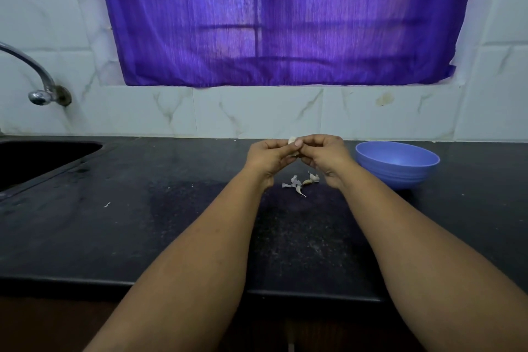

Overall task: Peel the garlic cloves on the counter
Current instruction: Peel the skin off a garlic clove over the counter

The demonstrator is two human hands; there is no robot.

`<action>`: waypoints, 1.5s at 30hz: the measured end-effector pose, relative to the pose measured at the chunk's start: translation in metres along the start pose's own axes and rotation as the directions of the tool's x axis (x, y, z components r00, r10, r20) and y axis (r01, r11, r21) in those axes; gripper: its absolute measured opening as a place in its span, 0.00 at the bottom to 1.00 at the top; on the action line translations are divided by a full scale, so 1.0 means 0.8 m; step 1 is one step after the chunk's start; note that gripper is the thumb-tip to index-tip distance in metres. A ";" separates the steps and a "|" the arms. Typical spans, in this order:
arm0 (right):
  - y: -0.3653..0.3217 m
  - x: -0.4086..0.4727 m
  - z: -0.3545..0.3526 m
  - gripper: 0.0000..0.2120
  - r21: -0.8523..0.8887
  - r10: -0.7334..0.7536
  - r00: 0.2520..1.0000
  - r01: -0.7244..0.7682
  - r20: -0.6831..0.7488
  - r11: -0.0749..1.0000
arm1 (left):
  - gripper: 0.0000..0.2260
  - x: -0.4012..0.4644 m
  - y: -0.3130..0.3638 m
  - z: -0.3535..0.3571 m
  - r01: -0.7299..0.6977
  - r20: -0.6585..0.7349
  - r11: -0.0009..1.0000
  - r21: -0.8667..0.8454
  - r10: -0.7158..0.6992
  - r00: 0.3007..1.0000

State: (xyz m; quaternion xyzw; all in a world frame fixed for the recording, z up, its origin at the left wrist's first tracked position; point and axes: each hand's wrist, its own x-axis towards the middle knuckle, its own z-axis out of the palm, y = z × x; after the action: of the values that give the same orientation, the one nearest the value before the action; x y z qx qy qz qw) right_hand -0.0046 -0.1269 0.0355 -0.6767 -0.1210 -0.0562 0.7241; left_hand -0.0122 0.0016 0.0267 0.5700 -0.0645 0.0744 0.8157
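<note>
- Hands meet above the far part of the counter (114,237), left hand (270,156) and right hand (324,153) fingertip to fingertip, both curled and pinching one garlic clove (292,140) between them.
- Clove sits at the junction of the two hands, lifted clear of the counter; only its pale upper tip shows above the fingers, so its long axis looks roughly upright, tilted slightly left, though most of it is hidden.
- Neither hand is plainly nearer to it: both grip it at once, left from the left side, right from the right side.
- Judging by this grip, the step in hand is picking the skin off, and the next pull probably runs along the clove's length.
- Clove looks cream-white where visible; whether skin remains on the hidden part cannot be told.
- Directly below the hands, slightly nearer, lies a small scatter of garlic pieces (300,181) on the dark counter: papery, purple-tinged skins and a few pale, pointed bits that may be unpeeled cloves.
- Blue bowl (397,164) stands just right of the right hand; its visible inside looks bare.
- Sink (43,157) and tap (37,77) lie well apart at far left.
</note>
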 end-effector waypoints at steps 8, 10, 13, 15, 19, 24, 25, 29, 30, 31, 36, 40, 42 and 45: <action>0.011 0.013 0.010 0.08 -0.153 -0.055 0.983 0.028 -0.175 0.988 | 0.07 0.000 -0.002 0.000 -0.018 -0.004 1.000 0.008 0.018 1.000; 0.010 0.010 0.011 0.06 -0.128 -0.041 0.987 0.021 -0.155 0.992 | 0.07 -0.001 -0.002 -0.001 -0.028 -0.008 1.000 0.004 0.028 1.000; 0.007 0.002 0.009 0.05 0.021 0.017 0.997 -0.015 -0.077 1.000 | 0.09 0.000 -0.004 0.001 -0.037 -0.006 0.999 0.019 0.037 0.999; 0.005 0.001 0.005 0.04 0.105 0.049 0.997 -0.043 -0.058 0.994 | 0.11 0.001 -0.006 0.006 -0.030 -0.006 0.999 0.022 0.030 1.000; 0.006 0.000 0.003 0.05 0.047 0.052 0.998 -0.050 -0.044 0.998 | 0.11 0.002 -0.007 0.010 -0.007 -0.002 0.998 0.057 0.007 1.000; 0.004 0.003 -0.001 0.03 0.098 0.100 0.995 -0.098 -0.019 0.990 | 0.12 -0.002 -0.005 0.011 -0.025 0.024 0.998 0.060 0.023 0.999; 0.004 0.004 -0.001 0.03 0.115 0.103 0.995 -0.102 0.000 0.988 | 0.12 -0.002 -0.005 0.012 -0.037 0.002 0.997 0.064 0.037 0.999; 0.004 0.003 0.004 0.08 0.098 0.084 0.995 -0.090 0.060 0.991 | 0.11 -0.002 -0.003 0.009 -0.041 -0.104 0.998 0.058 0.047 0.993; 0.004 0.003 0.006 0.08 0.101 0.081 0.994 -0.088 0.067 0.991 | 0.10 -0.001 -0.002 0.008 -0.039 -0.105 0.998 0.050 0.044 0.994; 0.005 0.003 0.006 0.08 0.114 0.080 0.994 -0.087 0.068 0.990 | 0.09 -0.001 -0.001 0.007 -0.038 -0.101 0.999 0.039 0.042 0.994; 0.004 0.005 0.002 0.11 0.233 0.081 0.995 -0.092 0.055 0.968 | 0.05 0.000 0.002 0.004 -0.073 -0.042 0.996 0.057 0.075 0.996; 0.011 0.007 0.004 0.07 0.144 0.102 0.995 -0.101 -0.004 0.985 | 0.02 0.005 -0.004 0.004 -0.114 -0.055 0.971 0.210 0.128 0.990; 0.014 0.008 0.009 0.07 0.131 0.089 0.995 -0.082 -0.055 0.988 | 0.05 0.009 -0.008 0.005 -0.131 -0.090 0.949 0.288 0.163 0.982; 0.016 0.010 0.013 0.07 0.109 0.068 0.990 -0.055 -0.121 0.993 | 0.07 0.014 -0.012 0.007 -0.123 -0.128 0.934 0.335 0.174 0.976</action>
State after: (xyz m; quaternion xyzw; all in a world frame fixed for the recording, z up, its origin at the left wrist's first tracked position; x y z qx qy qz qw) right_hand 0.0055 -0.1153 0.0258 -0.6363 -0.0576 -0.0694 0.7661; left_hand 0.0004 -0.0065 0.0221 0.6825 -0.0307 0.1898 0.7051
